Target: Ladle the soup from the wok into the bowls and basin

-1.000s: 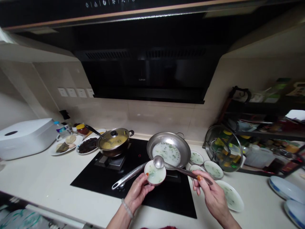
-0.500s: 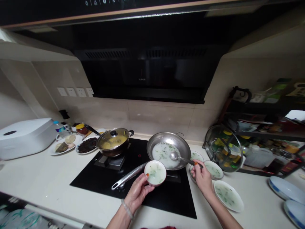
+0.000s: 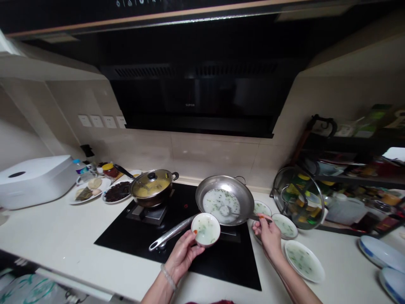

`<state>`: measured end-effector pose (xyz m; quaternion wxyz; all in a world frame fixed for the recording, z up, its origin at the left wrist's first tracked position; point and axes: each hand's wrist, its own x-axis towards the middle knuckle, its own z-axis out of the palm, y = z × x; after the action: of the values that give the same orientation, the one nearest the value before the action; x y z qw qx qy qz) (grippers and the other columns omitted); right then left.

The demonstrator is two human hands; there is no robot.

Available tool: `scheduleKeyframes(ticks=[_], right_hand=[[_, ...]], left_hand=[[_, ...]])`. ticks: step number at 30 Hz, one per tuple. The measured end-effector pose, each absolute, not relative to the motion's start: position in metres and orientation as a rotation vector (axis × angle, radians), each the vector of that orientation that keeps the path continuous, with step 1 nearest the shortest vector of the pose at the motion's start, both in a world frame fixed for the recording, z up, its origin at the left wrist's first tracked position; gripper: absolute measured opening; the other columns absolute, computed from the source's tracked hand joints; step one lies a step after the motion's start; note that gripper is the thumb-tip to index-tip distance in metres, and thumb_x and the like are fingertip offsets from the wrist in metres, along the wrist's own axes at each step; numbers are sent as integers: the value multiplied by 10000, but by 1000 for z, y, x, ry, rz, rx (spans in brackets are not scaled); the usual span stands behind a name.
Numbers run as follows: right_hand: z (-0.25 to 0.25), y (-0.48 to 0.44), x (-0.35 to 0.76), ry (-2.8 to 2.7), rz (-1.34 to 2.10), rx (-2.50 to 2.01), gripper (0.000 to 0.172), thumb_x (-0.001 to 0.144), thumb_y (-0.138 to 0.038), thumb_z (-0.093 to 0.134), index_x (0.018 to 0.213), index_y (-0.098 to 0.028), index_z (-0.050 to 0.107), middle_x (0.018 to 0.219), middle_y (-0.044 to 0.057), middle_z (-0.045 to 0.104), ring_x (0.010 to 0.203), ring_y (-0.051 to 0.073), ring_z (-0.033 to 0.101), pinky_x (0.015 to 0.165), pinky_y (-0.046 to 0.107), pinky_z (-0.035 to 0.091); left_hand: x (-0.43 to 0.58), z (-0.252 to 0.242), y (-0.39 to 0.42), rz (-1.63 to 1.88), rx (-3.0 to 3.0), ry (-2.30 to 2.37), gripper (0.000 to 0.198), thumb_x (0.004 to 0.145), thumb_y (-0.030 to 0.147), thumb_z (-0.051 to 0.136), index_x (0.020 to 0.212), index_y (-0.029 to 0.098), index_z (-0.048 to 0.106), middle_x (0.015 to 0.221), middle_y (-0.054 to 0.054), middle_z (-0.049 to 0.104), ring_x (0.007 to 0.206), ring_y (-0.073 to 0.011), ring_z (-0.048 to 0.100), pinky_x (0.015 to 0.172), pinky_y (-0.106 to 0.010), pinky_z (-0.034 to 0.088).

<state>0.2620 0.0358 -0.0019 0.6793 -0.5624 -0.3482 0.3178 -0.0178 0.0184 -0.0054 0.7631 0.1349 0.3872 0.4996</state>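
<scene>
My left hand (image 3: 186, 250) grips a small bowl (image 3: 206, 230) of pale soup with green bits, thumb over its rim, in front of the wok. The metal wok (image 3: 202, 192) holds more of the same whitish soup, and its long handle (image 3: 172, 233) points toward the lower left. In my right hand (image 3: 267, 233) is the dark handle of a ladle (image 3: 225, 210), its head dipped into the soup. Beside and partly behind that hand are several filled bowls (image 3: 286, 227). A larger plate of soup (image 3: 304, 261) lies to the right of my wrist.
On the left burner stands a lidded pan (image 3: 152, 185) with yellow contents. Plates of food (image 3: 117, 192) and a white box (image 3: 34, 181) are further left. A glass lid (image 3: 297, 198) leans against the shelf rack (image 3: 354, 179) at right. The range hood (image 3: 196, 93) hangs overhead.
The ladle's head has gone down into the wok's soup, where it sat higher before. My left hand and the bowl are nearly unmoved; the view has shifted slightly.
</scene>
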Motion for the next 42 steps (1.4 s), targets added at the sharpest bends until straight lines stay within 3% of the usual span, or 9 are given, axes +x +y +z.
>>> scheduleKeyframes(ticks=[15, 42], right_hand=[[2, 25, 269, -878, 622, -1315, 419, 752, -552, 574, 941, -179, 550, 538, -46, 552, 435, 126, 499, 449, 250, 414], [12, 23, 266, -682, 772, -1166, 379, 696, -483, 669, 893, -185, 546, 505, -41, 550, 465, 136, 511, 402, 228, 381]], left_hand=[[-15, -3, 17, 1070, 301, 839, 177, 779, 119, 623, 936, 98, 543, 721, -73, 656, 618, -185, 672, 550, -289, 582], [-16, -4, 18, 1056, 320, 840, 214, 784, 140, 625, 971, 104, 527, 752, -85, 668, 615, -190, 674, 557, -287, 579]])
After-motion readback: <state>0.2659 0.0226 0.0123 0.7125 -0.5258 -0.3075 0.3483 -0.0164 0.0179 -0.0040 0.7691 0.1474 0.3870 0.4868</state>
